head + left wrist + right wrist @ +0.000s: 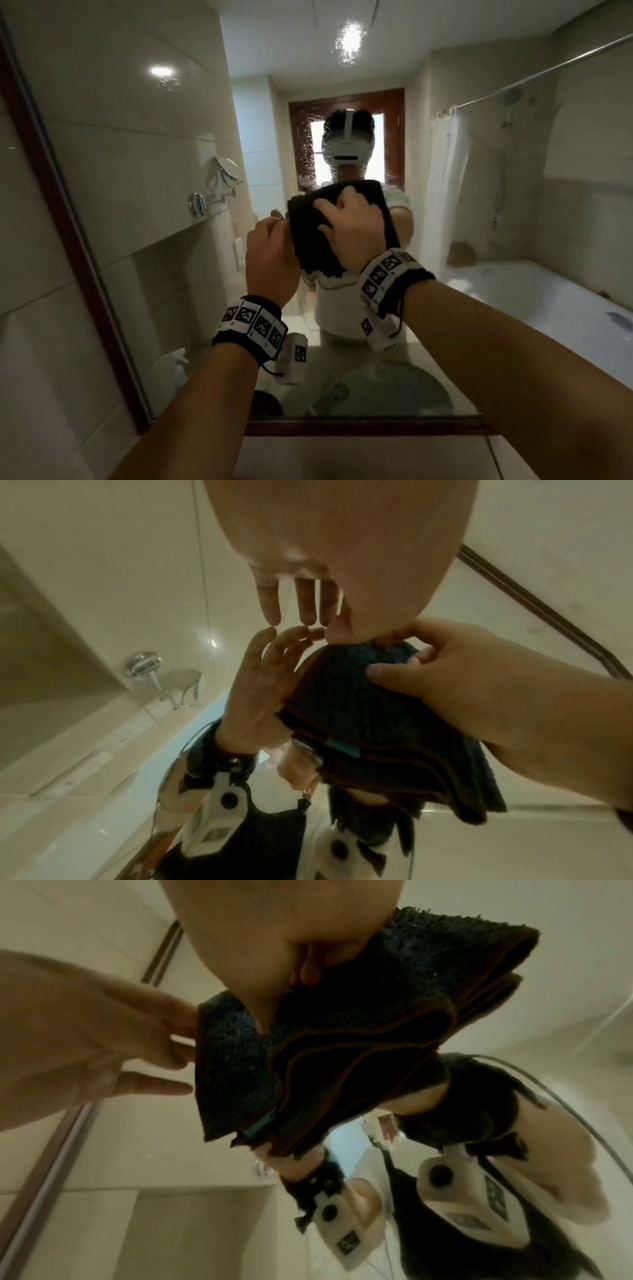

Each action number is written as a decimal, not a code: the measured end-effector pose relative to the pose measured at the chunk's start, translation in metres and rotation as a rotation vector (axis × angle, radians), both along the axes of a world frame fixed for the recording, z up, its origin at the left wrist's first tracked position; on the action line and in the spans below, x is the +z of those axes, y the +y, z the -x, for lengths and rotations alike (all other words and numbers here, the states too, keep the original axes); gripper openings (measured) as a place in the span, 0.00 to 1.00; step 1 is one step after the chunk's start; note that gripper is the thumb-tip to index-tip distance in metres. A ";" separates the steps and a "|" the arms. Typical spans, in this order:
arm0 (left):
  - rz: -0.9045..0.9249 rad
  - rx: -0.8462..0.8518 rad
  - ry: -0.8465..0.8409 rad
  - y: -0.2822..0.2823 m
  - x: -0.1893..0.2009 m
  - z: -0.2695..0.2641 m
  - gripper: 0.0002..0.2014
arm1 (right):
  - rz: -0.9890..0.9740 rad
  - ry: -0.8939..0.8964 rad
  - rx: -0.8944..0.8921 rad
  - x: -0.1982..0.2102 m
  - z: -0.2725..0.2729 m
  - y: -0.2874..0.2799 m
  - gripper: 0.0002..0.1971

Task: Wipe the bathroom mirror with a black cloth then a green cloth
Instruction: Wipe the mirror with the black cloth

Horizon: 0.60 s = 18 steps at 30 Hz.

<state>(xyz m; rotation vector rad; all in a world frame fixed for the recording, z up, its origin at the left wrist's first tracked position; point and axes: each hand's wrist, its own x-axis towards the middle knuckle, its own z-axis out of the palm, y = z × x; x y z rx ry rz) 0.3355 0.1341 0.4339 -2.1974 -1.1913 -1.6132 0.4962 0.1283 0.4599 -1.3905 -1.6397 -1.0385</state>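
The black cloth (315, 226), folded into thick layers with a small teal tag, lies flat against the bathroom mirror (154, 137) at chest height. My right hand (346, 219) is spread over it with bent fingers digging into the folds (308, 966) and gripping it. My left hand (274, 233) sits just left of the cloth. Its fingers (304, 607) are straight, with their tips touching the glass beside the cloth's (359, 710) left edge. No green cloth is in view.
A dark wooden frame (68, 219) borders the mirror on the left and along the bottom. The glass reflects a wall-mounted round shaving mirror (226, 171), a sink basin (383, 387), a spray bottle (174, 363), a bathtub (534, 301) and a white shower curtain (445, 192).
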 end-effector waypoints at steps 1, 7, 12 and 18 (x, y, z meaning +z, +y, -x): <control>-0.014 -0.015 -0.018 0.002 0.000 0.005 0.15 | 0.000 -0.027 0.009 0.000 0.014 0.005 0.18; -0.018 -0.109 -0.129 0.012 -0.003 0.031 0.15 | 0.033 -0.106 0.040 0.002 0.048 0.017 0.17; 0.094 -0.050 -0.139 0.005 -0.005 0.020 0.23 | 0.081 -0.108 0.009 0.014 0.028 0.008 0.19; 0.137 0.111 -0.015 -0.016 -0.008 -0.025 0.32 | 0.099 0.115 0.011 0.056 -0.066 -0.024 0.22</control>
